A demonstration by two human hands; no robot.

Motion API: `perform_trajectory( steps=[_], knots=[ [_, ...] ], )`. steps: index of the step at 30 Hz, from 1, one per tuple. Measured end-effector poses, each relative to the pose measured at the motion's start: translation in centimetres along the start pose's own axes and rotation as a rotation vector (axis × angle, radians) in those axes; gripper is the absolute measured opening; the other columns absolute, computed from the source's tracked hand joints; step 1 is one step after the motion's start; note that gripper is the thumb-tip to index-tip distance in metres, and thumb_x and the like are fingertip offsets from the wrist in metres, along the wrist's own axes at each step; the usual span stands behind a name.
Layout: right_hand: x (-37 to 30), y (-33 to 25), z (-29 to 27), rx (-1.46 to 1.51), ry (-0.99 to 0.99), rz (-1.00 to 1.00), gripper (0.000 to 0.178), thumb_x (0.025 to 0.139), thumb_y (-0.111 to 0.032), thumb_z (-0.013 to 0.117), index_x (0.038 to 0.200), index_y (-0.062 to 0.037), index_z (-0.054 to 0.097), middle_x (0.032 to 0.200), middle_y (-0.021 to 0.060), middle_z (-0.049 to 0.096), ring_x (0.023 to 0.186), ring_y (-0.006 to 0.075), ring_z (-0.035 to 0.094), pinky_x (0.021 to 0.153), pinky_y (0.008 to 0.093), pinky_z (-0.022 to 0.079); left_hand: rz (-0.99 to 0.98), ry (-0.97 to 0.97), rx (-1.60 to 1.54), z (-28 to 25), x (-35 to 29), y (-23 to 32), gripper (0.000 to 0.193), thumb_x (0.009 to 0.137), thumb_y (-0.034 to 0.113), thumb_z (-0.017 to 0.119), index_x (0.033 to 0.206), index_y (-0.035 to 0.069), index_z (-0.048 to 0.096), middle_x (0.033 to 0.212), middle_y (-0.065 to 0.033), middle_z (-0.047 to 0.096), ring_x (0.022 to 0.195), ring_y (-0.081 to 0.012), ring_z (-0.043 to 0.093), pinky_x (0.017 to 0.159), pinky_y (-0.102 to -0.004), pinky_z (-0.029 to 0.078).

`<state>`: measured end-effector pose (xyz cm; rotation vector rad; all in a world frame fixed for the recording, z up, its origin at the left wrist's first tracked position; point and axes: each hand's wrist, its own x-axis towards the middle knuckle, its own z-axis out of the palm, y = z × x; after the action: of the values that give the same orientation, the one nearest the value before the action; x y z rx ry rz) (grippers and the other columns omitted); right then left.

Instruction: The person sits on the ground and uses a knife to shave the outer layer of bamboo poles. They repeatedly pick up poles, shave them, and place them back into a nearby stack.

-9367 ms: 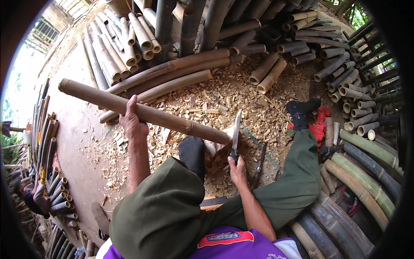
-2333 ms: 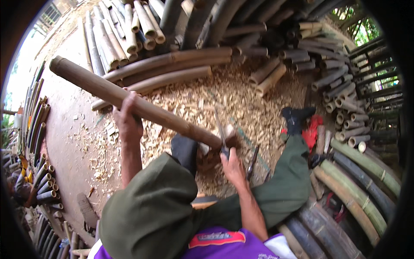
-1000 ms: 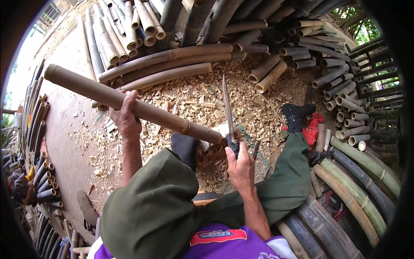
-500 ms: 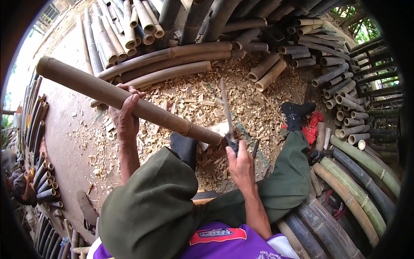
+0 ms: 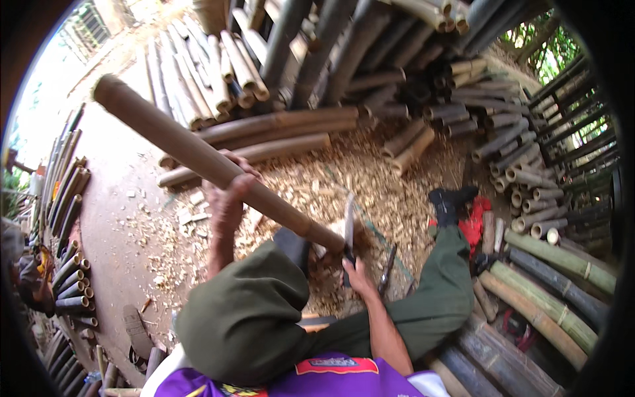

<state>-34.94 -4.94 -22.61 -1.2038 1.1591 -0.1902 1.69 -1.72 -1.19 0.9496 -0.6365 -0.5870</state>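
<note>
My left hand [image 5: 230, 193] is wrapped round a long brown bamboo pole [image 5: 177, 147], which slants from the upper left down to the right. Its lower end comes down just beyond my knees, over a pale block that is mostly hidden. In my right hand [image 5: 359, 276] is the dark handle of a long knife [image 5: 349, 223]. The narrow blade points away from me, close beside the pole's lower end; I cannot tell whether they touch.
Wood chips [image 5: 317, 173] cover the ground ahead. A slim dark tool [image 5: 387, 270] lies right of my right hand. Cut bamboo lengths [image 5: 278, 120] lie beyond, with stacked bamboo [image 5: 529, 178] to the right. Another person [image 5: 32, 281] is at the far left.
The view has shifted, so the surroundings sit lower. My right hand has brought the knife nearer me, its blade now close to the pole's lower end. The left hand still grips the pole.
</note>
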Motion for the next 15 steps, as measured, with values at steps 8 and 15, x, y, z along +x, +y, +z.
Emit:
perform_trajectory(
  steps=[8, 15],
  knots=[
    [1.2, 2.0, 1.3, -0.428, 0.233, -0.132, 0.056, 0.101, -0.045, 0.063, 0.119, 0.0078, 0.058, 0.099, 0.0265, 0.071, 0.095, 0.0386, 0.073, 0.084, 0.047, 0.056, -0.03, -0.085, 0.116, 6.4, 0.1, 2.4, 0.039, 0.075, 0.006, 0.08, 0.109, 0.004, 0.061, 0.092, -0.0035, 0.065, 0.081, -0.0142, 0.065, 0.075, -0.0327, 0.057],
    [-4.6, -5.5, 1.1, -0.62, 0.514, -0.376, 0.076, 0.085, -0.03, 0.08, 0.145, -0.0005, 0.042, 0.135, 0.0308, 0.054, 0.127, 0.0485, 0.053, 0.106, 0.0538, 0.045, -0.027, -0.188, 0.168, 9.2, -0.5, 2.3, 0.025, 0.076, 0.002, 0.079, 0.096, 0.004, 0.064, 0.085, -0.0025, 0.065, 0.078, -0.0141, 0.065, 0.071, -0.0328, 0.055]
  ],
)
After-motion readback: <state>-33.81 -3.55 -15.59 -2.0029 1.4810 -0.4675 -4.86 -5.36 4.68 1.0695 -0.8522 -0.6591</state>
